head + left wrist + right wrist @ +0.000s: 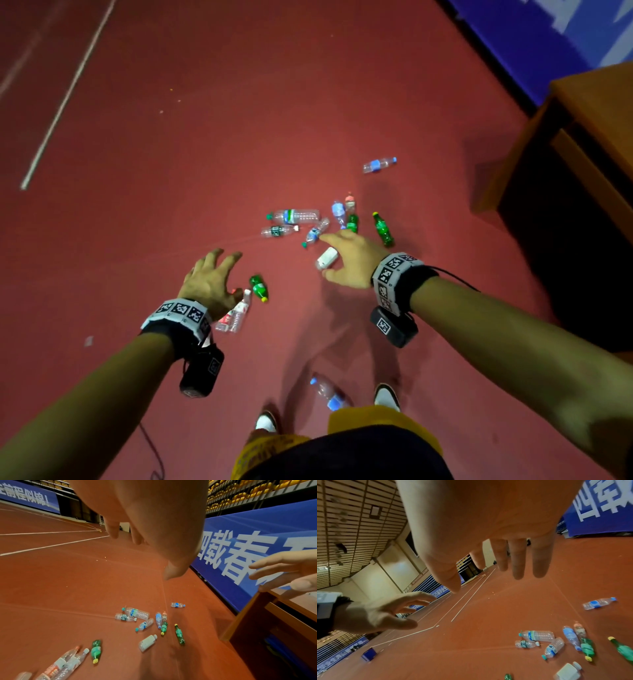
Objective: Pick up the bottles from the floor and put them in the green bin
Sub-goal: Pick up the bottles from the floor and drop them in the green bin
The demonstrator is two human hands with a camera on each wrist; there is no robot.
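White bottle (326, 258) on floor, directly below spread right hand (352, 260).

left hand (154, 520) spread above bottles (144, 620), apparently empty.

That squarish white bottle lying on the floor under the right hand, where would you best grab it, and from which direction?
Probably across its flat body, coming from straight above. The white bottle lies on its side with broad flat faces, apart from the other bottles, so fingers can close over its width. Its short neck and cap offer less hold. The right hand hovers over it, fingers spread.
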